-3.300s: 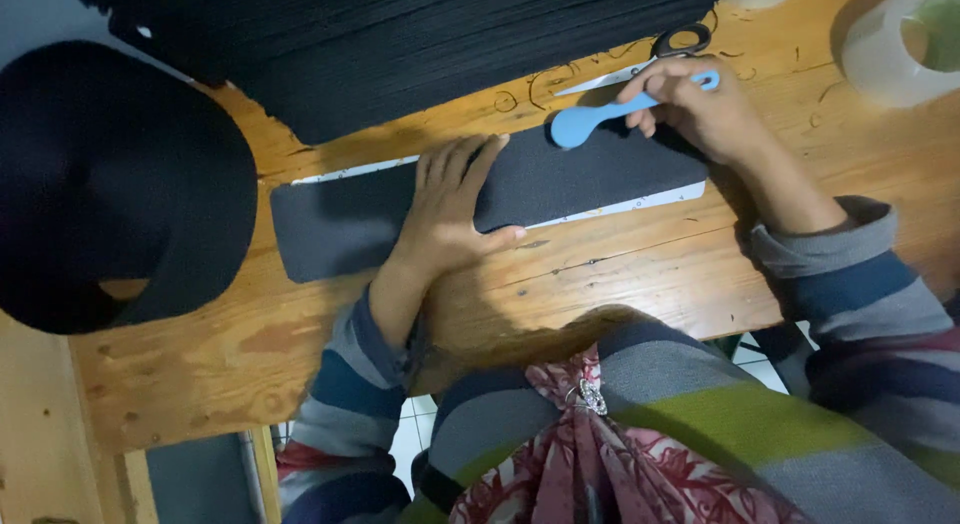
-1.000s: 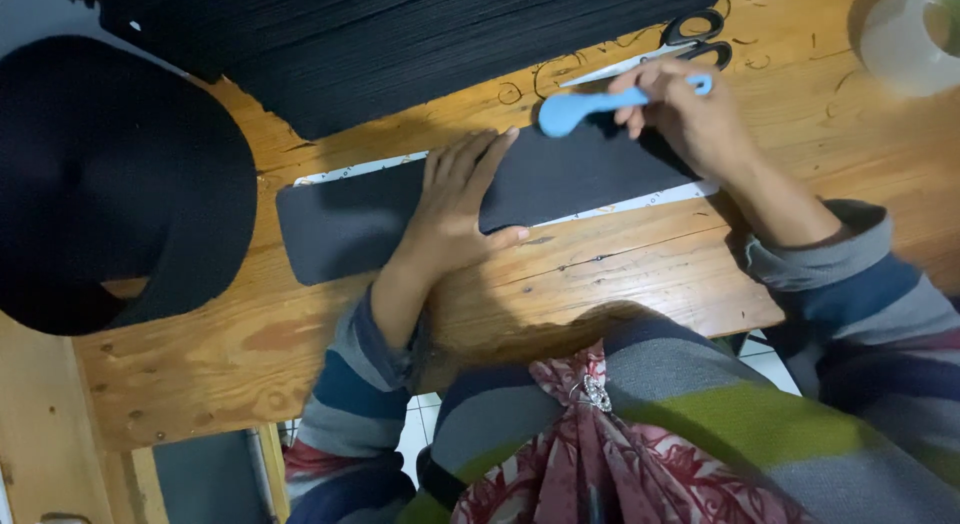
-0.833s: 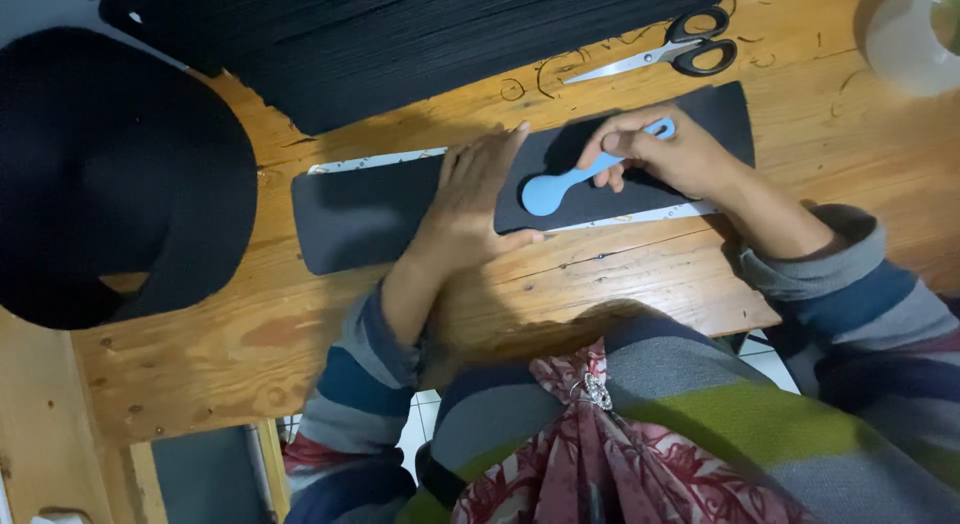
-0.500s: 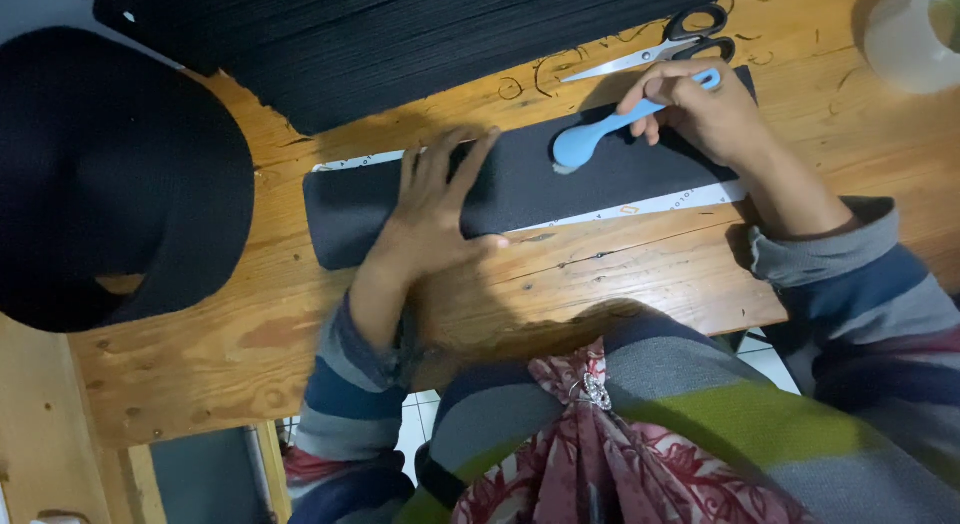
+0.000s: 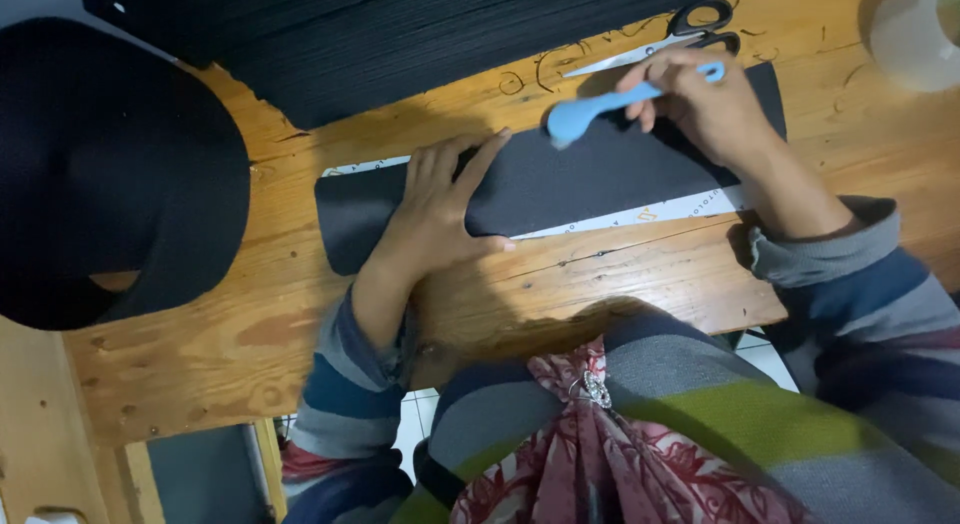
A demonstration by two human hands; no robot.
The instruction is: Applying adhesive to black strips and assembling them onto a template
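A long dark grey strip point(image 5: 590, 179) lies flat on a white ruler-like sheet point(image 5: 640, 217) on the wooden table point(image 5: 600, 284). My left hand point(image 5: 440, 209) presses flat on the strip's left part, fingers spread. My right hand point(image 5: 700, 99) is over the strip's right end and grips a light blue spoon-shaped tool point(image 5: 600, 109) by its handle. The tool's rounded head points left and sits just above the strip's upper edge.
Black-handled scissors point(image 5: 660, 39) lie just beyond the strip, close to my right hand. A thick stack of black sheets point(image 5: 420, 34) fills the far side of the table. A large black roll point(image 5: 100, 174) sits at the left, a tape roll point(image 5: 915, 34) at the far right.
My right hand swept the blue tool down over the strip and back up to its upper right edge. The strip has shifted right under my left hand.
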